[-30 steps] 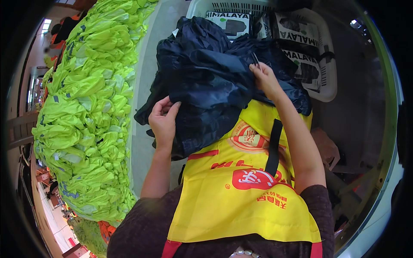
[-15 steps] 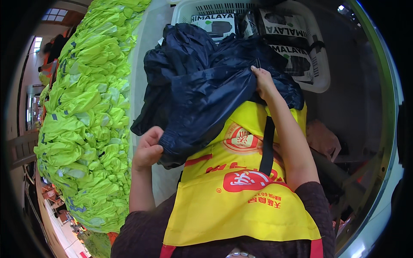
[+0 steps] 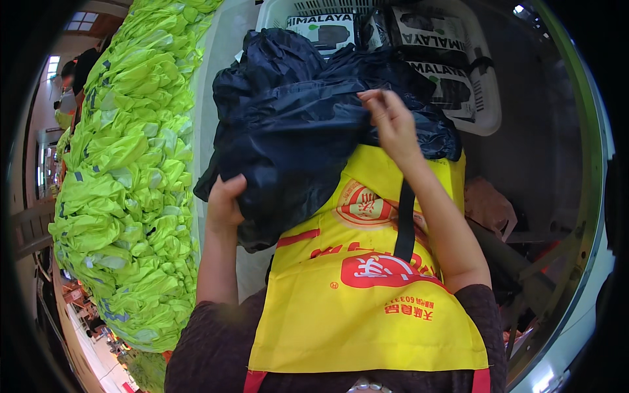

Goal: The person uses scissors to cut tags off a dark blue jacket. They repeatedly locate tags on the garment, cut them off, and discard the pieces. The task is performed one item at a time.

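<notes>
A dark navy garment (image 3: 288,131) of thin, shiny fabric lies bunched in front of me, with a gathered part hanging down near my left hand. My left hand (image 3: 226,202) is closed on its lower left edge, thumb on top and the other fingers mostly hidden by the cloth. At the garment's right side my right hand (image 3: 393,128) is closed in a pinch at the cloth, slightly smeared by motion. The garment's right end rests over my yellow apron (image 3: 367,327).
A long heap of bright yellow-green garments (image 3: 131,196) runs along the left. Behind the navy garment stands a white plastic basket (image 3: 488,98) with several printed packages (image 3: 429,29) in it. A pale pink bag (image 3: 488,206) is at the right, beside dark metal bars.
My right hand has moved left and a little up along the garment. My left hand has turned and risen slightly, and the cloth between them has shifted.
</notes>
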